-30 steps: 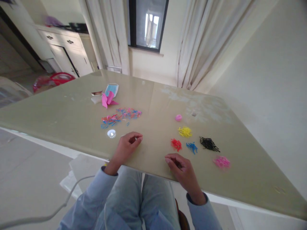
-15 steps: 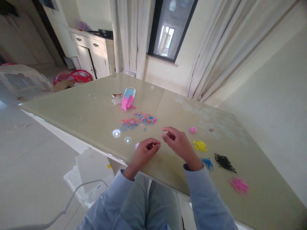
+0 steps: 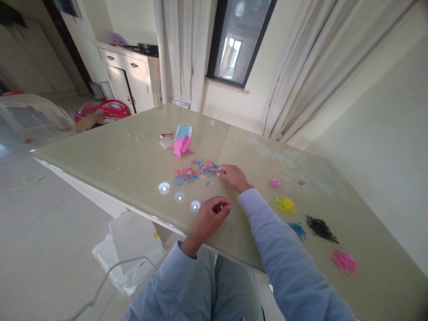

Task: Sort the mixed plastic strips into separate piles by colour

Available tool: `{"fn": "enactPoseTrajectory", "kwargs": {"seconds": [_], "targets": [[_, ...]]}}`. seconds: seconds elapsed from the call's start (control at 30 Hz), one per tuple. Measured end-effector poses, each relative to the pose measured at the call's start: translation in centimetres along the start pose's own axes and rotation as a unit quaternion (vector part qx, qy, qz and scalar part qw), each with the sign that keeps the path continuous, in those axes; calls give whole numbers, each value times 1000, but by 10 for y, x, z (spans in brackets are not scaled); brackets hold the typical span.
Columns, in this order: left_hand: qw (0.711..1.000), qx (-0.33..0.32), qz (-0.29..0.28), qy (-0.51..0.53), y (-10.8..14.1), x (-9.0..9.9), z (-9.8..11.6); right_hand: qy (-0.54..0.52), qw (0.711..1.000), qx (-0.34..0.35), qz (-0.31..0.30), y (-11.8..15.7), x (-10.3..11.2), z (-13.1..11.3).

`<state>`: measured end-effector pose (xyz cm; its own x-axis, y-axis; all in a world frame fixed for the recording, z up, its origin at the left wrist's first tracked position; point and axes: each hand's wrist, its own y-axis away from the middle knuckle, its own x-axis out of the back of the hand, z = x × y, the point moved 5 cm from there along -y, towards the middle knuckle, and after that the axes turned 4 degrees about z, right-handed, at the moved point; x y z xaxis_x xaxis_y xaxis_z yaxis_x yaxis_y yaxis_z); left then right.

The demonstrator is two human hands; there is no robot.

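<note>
Small thin pink, orange and blue strips lie mixed in a loose pile on the table. At the pile's right edge, my right hand has thumb and fingertips closed together, touching the strips; any piece between them is hidden. Nearer the table's front edge, my left hand is held in a pinch, and what it holds, if anything, is too small to make out. To the right are separate heaps of yellow strips, blue strips, black strips and pink strips.
Behind the mixed pile lie a crumpled pink piece, a blue face mask and a small brown-and-white packet. A small pink object sits right of my right hand. The table's front edge runs before my lap.
My right hand has moved forward and left, from beside my left hand to the mixed pile's edge. My left hand keeps its pinch near the front edge.
</note>
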<state>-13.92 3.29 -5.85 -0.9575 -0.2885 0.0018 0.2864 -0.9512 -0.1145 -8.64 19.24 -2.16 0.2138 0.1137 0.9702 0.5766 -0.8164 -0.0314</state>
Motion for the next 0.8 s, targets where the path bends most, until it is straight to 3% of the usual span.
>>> {"fn": "enactPoseTrajectory", "kwargs": {"seconds": [0.33,0.8], "targets": [[1000,12,-1,5,0,0,0,-51,998,17,44,-3,0,10],[1000,1,3,11,0,0,-2,-267,959,-38,88,0,-4,22]]}}
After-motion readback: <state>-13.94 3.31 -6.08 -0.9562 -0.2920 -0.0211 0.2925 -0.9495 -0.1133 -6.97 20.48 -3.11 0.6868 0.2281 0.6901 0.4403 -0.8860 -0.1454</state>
